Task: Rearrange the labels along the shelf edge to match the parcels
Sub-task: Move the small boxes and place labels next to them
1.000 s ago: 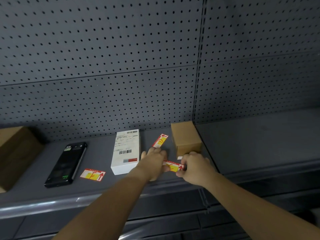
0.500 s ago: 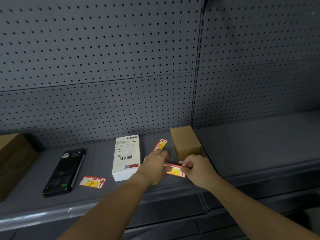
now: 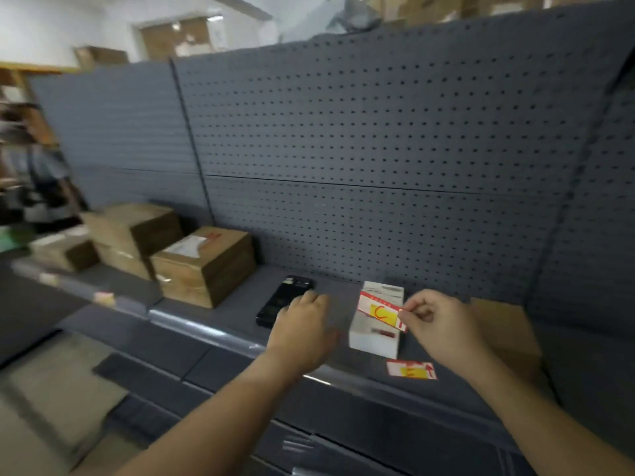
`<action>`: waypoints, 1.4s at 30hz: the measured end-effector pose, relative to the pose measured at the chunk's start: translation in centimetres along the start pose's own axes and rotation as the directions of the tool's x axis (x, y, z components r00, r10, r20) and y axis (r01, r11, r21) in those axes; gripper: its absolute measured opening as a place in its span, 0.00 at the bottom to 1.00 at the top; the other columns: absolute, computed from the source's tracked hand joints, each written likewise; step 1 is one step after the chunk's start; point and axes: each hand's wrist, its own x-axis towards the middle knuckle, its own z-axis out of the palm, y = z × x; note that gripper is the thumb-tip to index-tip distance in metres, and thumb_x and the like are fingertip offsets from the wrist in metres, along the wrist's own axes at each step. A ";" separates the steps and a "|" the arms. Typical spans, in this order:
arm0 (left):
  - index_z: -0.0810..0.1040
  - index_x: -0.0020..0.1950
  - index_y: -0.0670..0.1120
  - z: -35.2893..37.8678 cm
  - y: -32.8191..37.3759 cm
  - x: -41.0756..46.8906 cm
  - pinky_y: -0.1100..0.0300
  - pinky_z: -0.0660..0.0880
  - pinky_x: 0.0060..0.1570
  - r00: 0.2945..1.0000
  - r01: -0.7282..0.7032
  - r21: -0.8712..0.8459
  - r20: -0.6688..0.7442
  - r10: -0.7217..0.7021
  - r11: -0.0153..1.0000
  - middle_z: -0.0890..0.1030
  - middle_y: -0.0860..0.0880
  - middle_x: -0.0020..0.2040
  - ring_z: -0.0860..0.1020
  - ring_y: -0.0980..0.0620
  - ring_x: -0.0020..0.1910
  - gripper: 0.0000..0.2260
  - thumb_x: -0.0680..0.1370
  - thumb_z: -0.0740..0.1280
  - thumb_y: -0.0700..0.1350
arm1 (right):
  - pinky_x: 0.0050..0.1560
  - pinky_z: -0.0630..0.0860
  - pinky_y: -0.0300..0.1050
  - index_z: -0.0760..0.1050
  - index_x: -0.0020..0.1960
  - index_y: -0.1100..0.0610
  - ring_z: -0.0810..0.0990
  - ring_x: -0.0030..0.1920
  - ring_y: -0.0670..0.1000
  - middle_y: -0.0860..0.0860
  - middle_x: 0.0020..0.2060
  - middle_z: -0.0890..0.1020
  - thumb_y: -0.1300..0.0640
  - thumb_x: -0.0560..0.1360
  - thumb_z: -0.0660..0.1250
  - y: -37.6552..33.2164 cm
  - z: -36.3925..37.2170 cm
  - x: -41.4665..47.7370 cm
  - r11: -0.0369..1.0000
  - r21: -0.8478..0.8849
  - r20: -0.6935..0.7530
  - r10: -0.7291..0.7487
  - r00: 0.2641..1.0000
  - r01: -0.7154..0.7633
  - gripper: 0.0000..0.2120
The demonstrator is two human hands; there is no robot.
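My right hand (image 3: pixel 434 324) pinches a red, white and yellow label (image 3: pixel 378 309) and holds it in the air over the white box (image 3: pixel 374 333) on the grey shelf. A second label of the same colours (image 3: pixel 411 369) lies flat near the shelf's front edge, below the white box. My left hand (image 3: pixel 302 326) hovers palm down with loosely curled fingers between the white box and a black handheld device (image 3: pixel 281 300), covering the device's near end; nothing shows in it. A small brown box (image 3: pixel 505 334) sits behind my right wrist.
Several brown cardboard parcels (image 3: pixel 202 266) stand on the shelf to the left. A grey pegboard wall (image 3: pixel 360 166) backs the shelf. A clear rail (image 3: pixel 206 333) runs along the shelf's front edge. Beyond the shelf's left end the room is blurred.
The view has swung left and is blurred. My right hand has lifted the label off the shelf and carried it left over the white box. My left hand has let go and moved toward the black device.
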 end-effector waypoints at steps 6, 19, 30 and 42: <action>0.73 0.61 0.51 -6.9 -10.0 -8.6 0.48 0.74 0.56 0.951 0.298 0.136 -0.134 -0.280 0.945 0.75 0.51 0.60 0.74 0.47 0.58 0.20 0.72 0.68 0.57 | 0.34 0.75 0.34 0.80 0.40 0.51 0.80 0.35 0.38 0.45 0.32 0.83 0.58 0.72 0.75 -8.3 8.9 0.6 0.970 0.170 0.196 -0.207 0.959 0.174 0.06; 0.73 0.62 0.52 -14.4 -26.9 -21.8 0.48 0.75 0.56 0.813 0.577 0.169 -0.208 -0.544 0.799 0.76 0.51 0.60 0.74 0.47 0.59 0.19 0.73 0.67 0.56 | 0.39 0.83 0.44 0.78 0.41 0.50 0.83 0.39 0.44 0.45 0.37 0.83 0.56 0.74 0.74 -25.3 26.7 -3.0 0.864 0.311 0.388 -0.495 0.778 0.395 0.06; 0.72 0.67 0.52 -16.4 -42.9 -19.4 0.50 0.74 0.58 0.872 0.489 0.163 -0.109 -0.477 0.857 0.75 0.52 0.62 0.73 0.49 0.61 0.20 0.76 0.66 0.54 | 0.35 0.81 0.36 0.77 0.45 0.50 0.82 0.43 0.43 0.44 0.42 0.83 0.55 0.75 0.73 -34.8 39.7 -0.6 0.898 0.295 0.359 -0.420 0.833 0.326 0.05; 0.68 0.70 0.53 -10.3 -49.4 -6.1 0.49 0.67 0.64 0.978 0.188 0.066 0.077 -0.193 0.980 0.70 0.52 0.68 0.67 0.49 0.67 0.22 0.77 0.67 0.52 | 0.35 0.75 0.35 0.78 0.40 0.49 0.80 0.36 0.38 0.43 0.34 0.83 0.57 0.74 0.74 -31.6 44.0 8.5 0.974 0.180 0.198 -0.170 0.965 0.135 0.07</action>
